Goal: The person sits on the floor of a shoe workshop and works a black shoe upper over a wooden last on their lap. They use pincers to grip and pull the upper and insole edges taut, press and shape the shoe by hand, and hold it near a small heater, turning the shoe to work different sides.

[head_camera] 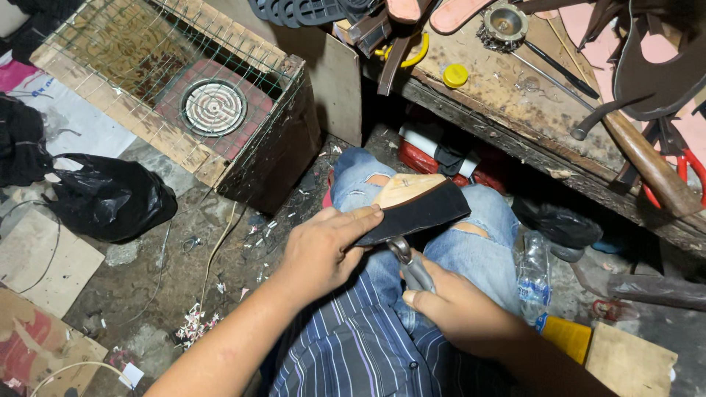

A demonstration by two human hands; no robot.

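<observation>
Closest to me, the person sits in a striped shirt and torn jeans, with two hands at work over the lap. The left hand lies flat over one black shoe sole, fingers pressing along its top edge; the sole rests on the knees, its tan inner face turned up. The right hand is clenched around one metal tool, whose tip meets the underside of the sole.

On the floor by the person's right knee lies one clear plastic bottle, and beside it one yellow box. On the other side, one black plastic bag sits among scraps and one loose wire.

Farther off stands one wooden crate covered with wire mesh, with one round heating coil inside it.

Along the front edge of the desk lies one wooden-handled hammer, with one yellow cap near the left corner. One red-handled tool shows at the right edge.
</observation>
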